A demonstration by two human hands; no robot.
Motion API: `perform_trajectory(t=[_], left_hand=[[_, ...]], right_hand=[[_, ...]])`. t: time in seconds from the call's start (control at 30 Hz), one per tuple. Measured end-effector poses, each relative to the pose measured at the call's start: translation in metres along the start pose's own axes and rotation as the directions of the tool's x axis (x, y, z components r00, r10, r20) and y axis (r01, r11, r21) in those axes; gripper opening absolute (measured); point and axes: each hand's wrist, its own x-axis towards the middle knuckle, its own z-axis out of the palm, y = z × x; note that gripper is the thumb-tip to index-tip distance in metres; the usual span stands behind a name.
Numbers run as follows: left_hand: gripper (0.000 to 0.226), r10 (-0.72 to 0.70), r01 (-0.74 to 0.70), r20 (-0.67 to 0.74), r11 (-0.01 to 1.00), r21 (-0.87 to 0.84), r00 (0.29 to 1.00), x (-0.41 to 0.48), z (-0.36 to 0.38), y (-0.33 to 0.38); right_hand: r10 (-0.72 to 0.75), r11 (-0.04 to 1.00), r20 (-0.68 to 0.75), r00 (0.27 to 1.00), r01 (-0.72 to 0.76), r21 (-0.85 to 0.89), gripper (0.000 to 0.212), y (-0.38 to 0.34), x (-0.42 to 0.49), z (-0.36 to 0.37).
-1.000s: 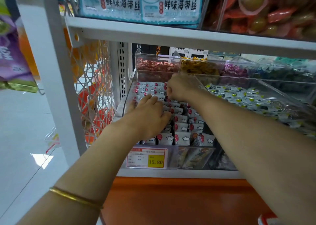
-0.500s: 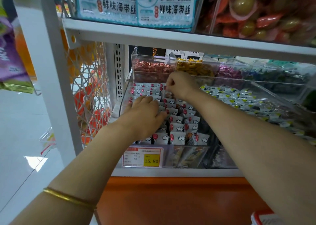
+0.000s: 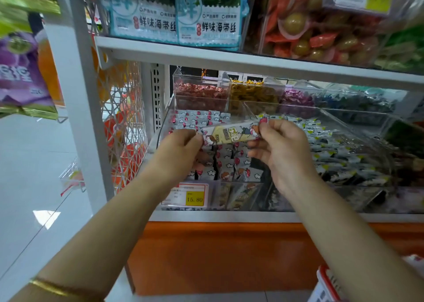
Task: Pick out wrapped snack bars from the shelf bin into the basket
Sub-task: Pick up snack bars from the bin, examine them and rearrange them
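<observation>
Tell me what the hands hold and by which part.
One wrapped snack bar: the left hand pinches its left end, the right hand pinches its right end.

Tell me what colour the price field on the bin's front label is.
Yellow; the price field shows best in the head view.

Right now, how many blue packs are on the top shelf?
2. The left pack and the right pack stand side by side on the top shelf; more may hide behind.
</observation>
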Motion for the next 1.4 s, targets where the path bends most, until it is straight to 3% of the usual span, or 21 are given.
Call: perform_trajectory(t=[0.1,0.2,0.53,0.73,0.83,0.93,1.03,1.1,1.23,1.4], left_hand=[[0.026,-0.081,0.087,0.031,0.945,-0.316,0.996,-0.009,0.0,0.002],[0.025,-0.126,0.13,0.041,0.849,-0.513,0.991,-0.011,-0.001,0.003],[0.012,-0.2,0.132,0.0,0.648,-0.75,0.98,-0.007,0.001,0.004],[0.016,-0.171,0.129,0.019,0.657,-0.743,0.985,-0.005,0.002,0.001],[0.017,-0.093,0.06,-0.017,0.759,-0.648,0.996,-0.006,0.0,0.001],[0.02,-0.036,0.016,-0.029,0.849,-0.529,0.999,-0.008,0.0,0.0],[0.017,-0.04,0.064,0.056,0.835,-0.546,0.998,-0.007,-0.001,0.005],[0.004,-0.017,0.065,0.091,0.832,-0.55,0.996,-0.008,-0.001,0.005],[0.02,0.04,-0.047,-0.026,0.914,-0.403,0.999,-0.008,0.001,0.002],[0.032,0.085,-0.054,0.068,0.925,-0.376,0.994,-0.008,-0.003,0.002]], right_hand=[[0.068,0.984,0.044,0.997,-0.074,0.159,0.009,0.0,-0.015,-0.004],[0.128,0.946,0.073,0.989,-0.144,0.289,0.01,0.003,-0.021,-0.005],[0.143,0.896,0.093,0.985,-0.168,0.411,0.024,0.014,-0.023,-0.003],[0.166,0.892,0.057,0.984,-0.175,0.417,0.017,0.014,-0.019,-0.005],[0.192,0.88,0.051,0.98,-0.195,0.433,0.006,0.013,-0.018,-0.007],[0.136,0.946,0.021,0.991,-0.136,0.293,0.012,0.016,-0.017,-0.009],[0.08,0.973,0.015,0.997,-0.082,0.216,0.004,0.017,-0.014,-0.014],[0.059,0.984,0.043,0.997,-0.065,0.168,0.011,0.017,-0.014,-0.016],[0.011,0.997,0.108,0.994,-0.019,0.076,0.028,0.017,-0.016,-0.015],[-0.021,1.0,0.064,0.998,0.019,0.02,0.012,0.017,-0.018,-0.014]])
